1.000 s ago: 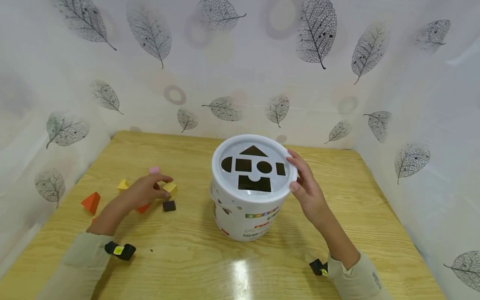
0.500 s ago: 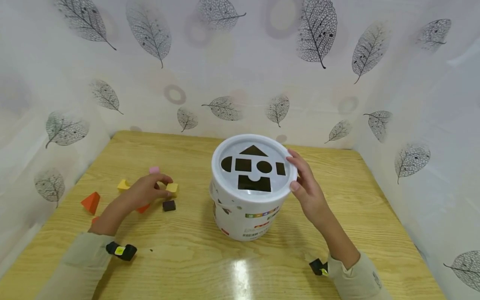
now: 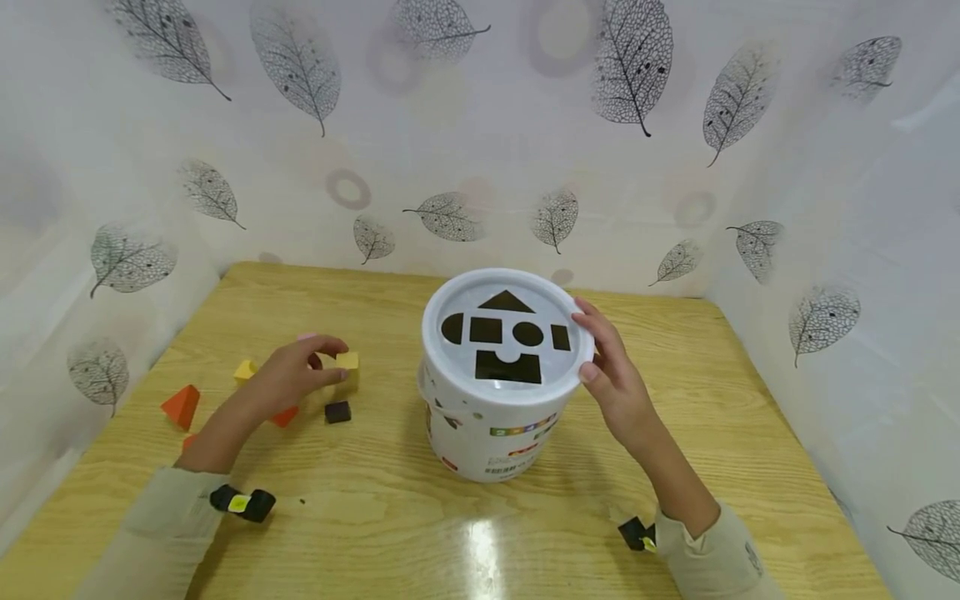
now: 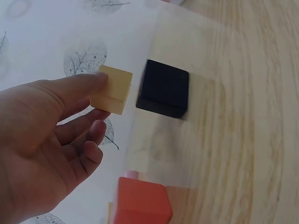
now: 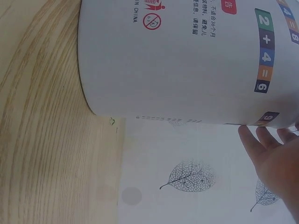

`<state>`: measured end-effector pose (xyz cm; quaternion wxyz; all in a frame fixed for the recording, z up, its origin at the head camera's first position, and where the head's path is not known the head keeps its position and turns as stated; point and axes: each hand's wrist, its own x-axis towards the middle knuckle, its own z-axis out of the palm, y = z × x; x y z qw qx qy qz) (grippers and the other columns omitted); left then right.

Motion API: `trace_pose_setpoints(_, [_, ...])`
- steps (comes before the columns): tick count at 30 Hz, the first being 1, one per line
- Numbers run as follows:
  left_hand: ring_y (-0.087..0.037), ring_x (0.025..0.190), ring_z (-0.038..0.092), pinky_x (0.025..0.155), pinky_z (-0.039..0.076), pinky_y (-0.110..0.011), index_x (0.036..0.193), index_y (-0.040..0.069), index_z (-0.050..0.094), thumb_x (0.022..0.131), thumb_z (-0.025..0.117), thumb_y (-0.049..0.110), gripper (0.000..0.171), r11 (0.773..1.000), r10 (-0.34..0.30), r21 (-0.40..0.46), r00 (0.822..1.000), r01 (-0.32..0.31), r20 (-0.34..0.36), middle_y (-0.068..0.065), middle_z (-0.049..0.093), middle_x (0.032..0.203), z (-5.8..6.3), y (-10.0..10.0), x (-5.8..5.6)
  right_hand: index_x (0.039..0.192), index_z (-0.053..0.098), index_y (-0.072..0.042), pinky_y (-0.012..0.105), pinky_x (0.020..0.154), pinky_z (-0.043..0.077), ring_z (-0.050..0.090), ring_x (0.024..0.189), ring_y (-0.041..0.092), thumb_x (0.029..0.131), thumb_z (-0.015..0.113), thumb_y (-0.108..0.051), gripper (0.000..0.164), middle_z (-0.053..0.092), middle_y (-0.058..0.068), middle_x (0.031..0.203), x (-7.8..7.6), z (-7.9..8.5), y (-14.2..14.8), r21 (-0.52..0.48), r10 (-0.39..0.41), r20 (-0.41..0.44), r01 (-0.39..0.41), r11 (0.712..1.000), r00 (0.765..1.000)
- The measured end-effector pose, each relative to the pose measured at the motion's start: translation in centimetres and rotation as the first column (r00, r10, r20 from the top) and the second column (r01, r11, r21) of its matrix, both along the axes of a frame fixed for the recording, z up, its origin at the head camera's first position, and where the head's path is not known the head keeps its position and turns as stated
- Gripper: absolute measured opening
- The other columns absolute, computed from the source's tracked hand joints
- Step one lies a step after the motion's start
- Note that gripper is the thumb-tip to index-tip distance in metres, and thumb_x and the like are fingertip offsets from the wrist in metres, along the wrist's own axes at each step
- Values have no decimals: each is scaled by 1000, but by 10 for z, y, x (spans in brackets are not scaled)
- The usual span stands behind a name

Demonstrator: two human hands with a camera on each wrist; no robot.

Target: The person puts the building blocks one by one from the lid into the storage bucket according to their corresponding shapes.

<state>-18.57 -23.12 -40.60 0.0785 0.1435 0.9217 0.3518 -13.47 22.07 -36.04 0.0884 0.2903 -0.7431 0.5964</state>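
My left hand [image 3: 288, 379] pinches a small yellow block [image 4: 112, 91] between thumb and fingers, held up over the table left of the bucket. In the left wrist view the other fingers curl loosely below it. Close by lies a dark block [image 3: 337, 412] on the wood. At the centre stands a white bucket [image 3: 487, 433], its lid [image 3: 457, 367] cut with triangle, half-round, square, round, oblong and notched holes. My right hand [image 3: 618, 387] holds the bucket's right side at the lid rim, thumb in front, fingers behind. The right wrist view shows fingertips against the printed wall.
Left of the bucket lie an orange triangular block [image 3: 182, 407], a notched yellow block [image 3: 245, 372] and another orange block [image 3: 284, 416], partly behind my left hand. A pink block [image 3: 306, 336] barely shows. A leaf-patterned curtain [image 3: 480, 150] encloses the wooden table [image 3: 390, 533].
My left hand has lifted the yellow block off the table, raising it slightly. My right hand and the bucket stay where they were.
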Motion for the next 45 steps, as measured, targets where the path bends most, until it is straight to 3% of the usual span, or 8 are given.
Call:
trace_pose_setpoints(9, [-23, 97, 53, 73, 49, -36, 134, 16, 61, 95, 68, 46, 50, 999, 13, 49, 999, -11, -41, -5, 63, 127, 28, 12, 11, 155, 33, -6, 22, 103, 46, 35, 146, 19, 106, 50, -37, 60, 20, 5, 167, 0, 1, -2, -14, 1, 7, -1, 1000, 1000])
trace_pose_setpoints(14, [-23, 96, 49, 70, 47, -37, 133, 22, 61, 92, 68, 55, 53, 998, 53, 40, 997, -52, -48, -1, 62, 119, 53, 17, 18, 156, 32, -7, 22, 101, 47, 38, 144, 22, 107, 50, -35, 60, 20, 6, 167, 1, 1, -2, -15, 7, 13, -7, 1000, 1000])
trace_pose_setpoints(20, [-22, 95, 49, 68, 46, -35, 131, 22, 62, 93, 69, 52, 49, 997, 58, 49, 991, -52, -120, 0, 63, 120, 86, 24, 23, 156, 33, -7, 21, 101, 48, 39, 144, 23, 107, 50, -35, 59, 20, 6, 167, 0, 0, -1, -15, 3, 8, -3, 1000, 1000])
trace_pose_setpoints(27, [-18, 94, 50, 75, 45, -34, 127, 26, 66, 92, 72, 47, 41, 995, 65, 84, 981, -50, -182, 5, 65, 117, 113, 41, 23, 155, 33, -5, 21, 102, 47, 38, 144, 22, 107, 50, -33, 59, 21, 8, 167, 0, 0, 0, -23, 6, -4, -6, 1000, 1000])
trace_pose_setpoints(31, [-18, 94, 49, 76, 42, -33, 128, 25, 66, 93, 72, 44, 40, 995, 38, 99, 976, -17, -214, 4, 64, 115, 128, 51, 24, 155, 32, -4, 21, 102, 46, 37, 144, 18, 107, 48, -30, 56, 20, 9, 167, -1, 0, -1, -24, 12, -9, -12, 1000, 1000])
trace_pose_setpoints(37, [-18, 95, 49, 78, 41, -36, 126, 23, 67, 93, 73, 38, 37, 987, -33, 147, 969, 71, -244, 3, 64, 122, 142, 74, 23, 155, 34, -4, 20, 103, 46, 37, 145, 19, 107, 50, -29, 56, 21, 9, 166, -1, 1, -2, -41, 7, -18, -7, 999, 1000])
trace_pose_setpoints(45, [-18, 95, 50, 74, 42, -40, 122, 23, 69, 92, 75, 34, 33, 971, -88, 196, 967, 136, -239, 4, 65, 114, 146, 103, 18, 155, 34, -5, 20, 103, 45, 37, 144, 18, 106, 51, -35, 60, 21, 8, 167, 0, 1, -3, -35, -2, -3, 2, 999, 1000])
